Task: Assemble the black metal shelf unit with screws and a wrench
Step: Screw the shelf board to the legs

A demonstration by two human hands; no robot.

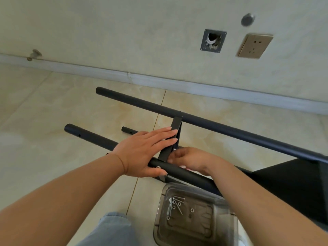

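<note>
Door stop (34, 54): on skirting, far left. Black shelf frame (213, 124): tubes lying across the tiled floor. Left hand (143, 150): fingers straight, together, flat on cross bracket (174, 129). Right hand (190, 159): fingertips pinching a screw (174, 149) at the bracket. Clear tray (193, 219): loose screws, nuts, partly behind right forearm. Wall socket (254, 46): upper right.

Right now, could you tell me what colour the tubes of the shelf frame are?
Matte black tubes, seen best in the head view.
</note>
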